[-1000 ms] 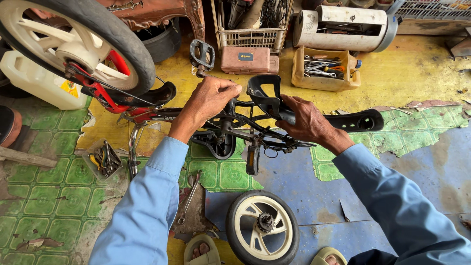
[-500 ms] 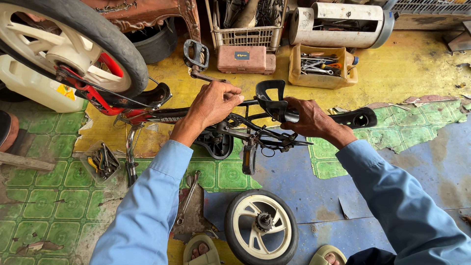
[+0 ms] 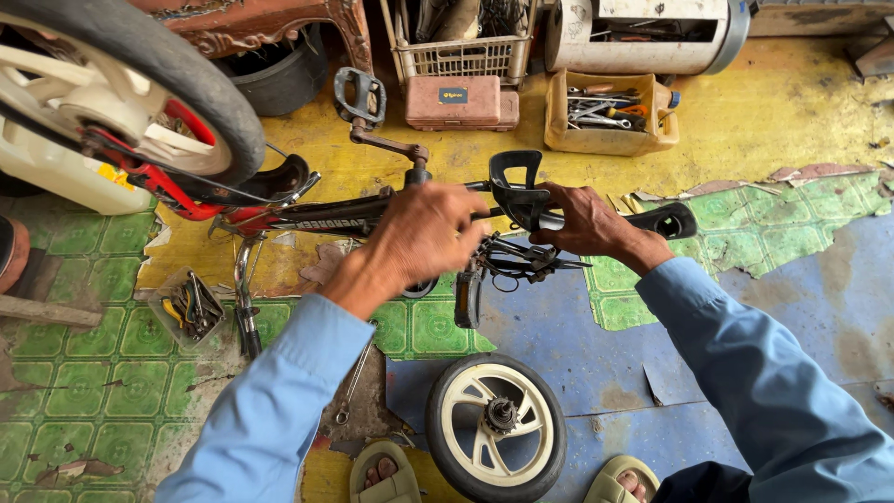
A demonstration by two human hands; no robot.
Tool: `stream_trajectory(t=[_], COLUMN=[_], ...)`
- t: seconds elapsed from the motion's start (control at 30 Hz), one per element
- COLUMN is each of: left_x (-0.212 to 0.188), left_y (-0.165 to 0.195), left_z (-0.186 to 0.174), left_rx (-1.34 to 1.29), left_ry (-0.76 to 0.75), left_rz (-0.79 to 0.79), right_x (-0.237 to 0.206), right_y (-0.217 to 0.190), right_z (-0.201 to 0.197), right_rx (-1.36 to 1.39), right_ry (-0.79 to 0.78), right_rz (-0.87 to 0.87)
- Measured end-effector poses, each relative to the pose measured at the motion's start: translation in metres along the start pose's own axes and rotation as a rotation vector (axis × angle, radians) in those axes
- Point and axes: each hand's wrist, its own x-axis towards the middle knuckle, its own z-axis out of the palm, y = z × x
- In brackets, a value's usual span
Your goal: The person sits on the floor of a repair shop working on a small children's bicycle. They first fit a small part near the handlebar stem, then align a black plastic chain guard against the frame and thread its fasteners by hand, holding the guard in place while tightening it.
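Observation:
A small red and black bicycle (image 3: 321, 212) lies upside down across the floor, its rear wheel (image 3: 121, 93) at the upper left. My left hand (image 3: 424, 233) is closed around the black frame near the crank, whose pedal (image 3: 359, 95) points up. My right hand (image 3: 587, 222) grips the black handlebar (image 3: 663, 222) beside a black bracket (image 3: 515, 177). A loose white-spoked wheel (image 3: 496, 426) lies on the floor below, between my sandalled feet.
A yellow tray of wrenches (image 3: 610, 112), a reddish tool case (image 3: 461, 102) and a wire crate (image 3: 463, 56) stand at the back. A small dish of tools (image 3: 189, 307) and a wrench (image 3: 351, 384) lie on the green tiled floor. A white jug (image 3: 70, 177) stands at the left.
My left hand has slid rightward along the frame toward my right hand. The view has shifted slightly; the bicycle stays in place.

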Motion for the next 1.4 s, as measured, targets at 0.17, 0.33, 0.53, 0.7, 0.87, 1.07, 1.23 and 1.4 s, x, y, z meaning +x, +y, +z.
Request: stream_trajectory(t=[0.17, 0.33, 0.53, 0.7, 0.87, 1.07, 1.23, 1.4], left_x=[-0.008, -0.013, -0.013, -0.010, -0.009, -0.007, -0.004, -0.004], left_y=[0.011, -0.004, -0.013, -0.007, 0.010, 0.036, 0.047, 0.048], left_z=[0.034, 0.058, 0.070, 0.064, 0.039, 0.011, 0.003, 0.000], left_rx=[0.208, 0.282, 0.378, 0.433, 0.361, 0.296, 0.256, 0.210], left_ry=[-0.242, -0.256, -0.175, -0.249, -0.118, 0.015, 0.066, 0.105], left_rz=[-0.140, -0.204, -0.193, -0.220, -0.104, 0.074, 0.047, 0.038], right_x=[-0.001, -0.004, -0.012, -0.018, -0.026, -0.027, -0.024, -0.020], right_y=[0.003, 0.006, 0.015, 0.017, 0.010, 0.003, 0.001, -0.003], right_z=[0.001, 0.000, -0.007, -0.015, -0.028, -0.034, -0.032, -0.042], right_rx=[0.018, 0.051, 0.096, 0.113, 0.177, 0.425, 0.571, 0.992], right_ry=[0.002, 0.025, 0.030, 0.075, 0.078, 0.009, -0.079, -0.140], right_rz=[0.043, 0.043, 0.076, 0.094, 0.165, 0.149, 0.136, 0.047])
